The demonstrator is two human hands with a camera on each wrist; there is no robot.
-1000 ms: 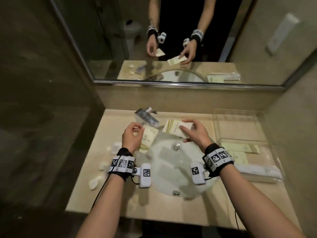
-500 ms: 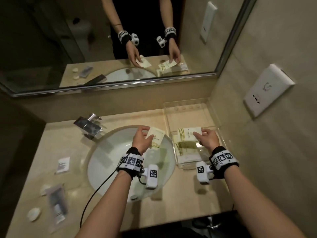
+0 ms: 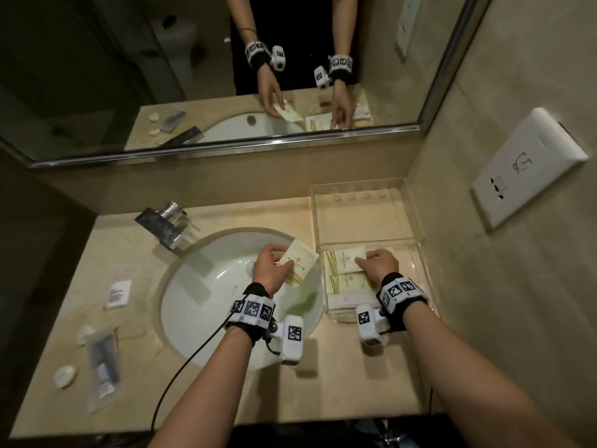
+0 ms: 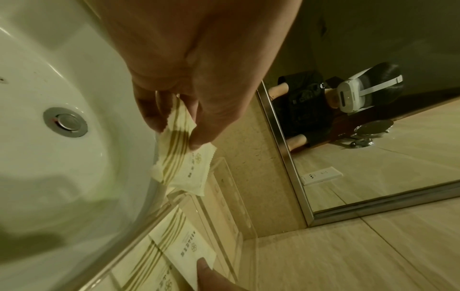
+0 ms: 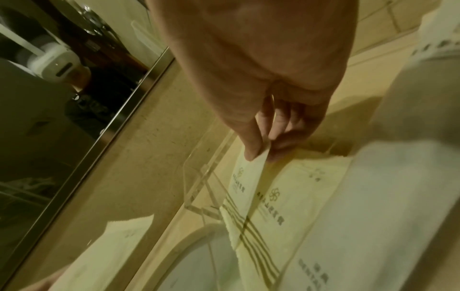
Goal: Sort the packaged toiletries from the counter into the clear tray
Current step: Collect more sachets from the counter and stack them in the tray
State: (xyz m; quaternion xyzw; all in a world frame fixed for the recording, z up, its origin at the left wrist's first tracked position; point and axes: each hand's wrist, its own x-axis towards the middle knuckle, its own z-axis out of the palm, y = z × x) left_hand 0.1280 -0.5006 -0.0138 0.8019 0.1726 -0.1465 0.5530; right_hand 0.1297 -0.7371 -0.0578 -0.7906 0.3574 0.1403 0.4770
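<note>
My left hand (image 3: 269,261) pinches a cream sachet with gold stripes (image 3: 298,265) over the sink basin (image 3: 206,302), just left of the clear tray (image 3: 416,221); the left wrist view shows thumb and fingers clamped on the sachet (image 4: 185,165). My right hand (image 3: 379,263) is inside the tray's near compartment and pinches the edge of a second cream sachet (image 3: 344,261), which lies on other flat packets (image 3: 345,282). In the right wrist view thumb and fingers (image 5: 251,149) grip that sachet (image 5: 245,189) at its corner.
On the counter left of the basin lie a small white packet (image 3: 119,294), a long clear-wrapped packet (image 3: 102,367) and round white pieces (image 3: 65,376). A chrome tap (image 3: 163,223) stands at the back. The mirror and a wall socket (image 3: 526,166) border the tray.
Both hands moved right from the tap area. The right hand carried its sachet into the tray and lowered it onto the packets; the left hand's sachet came up beside the tray.
</note>
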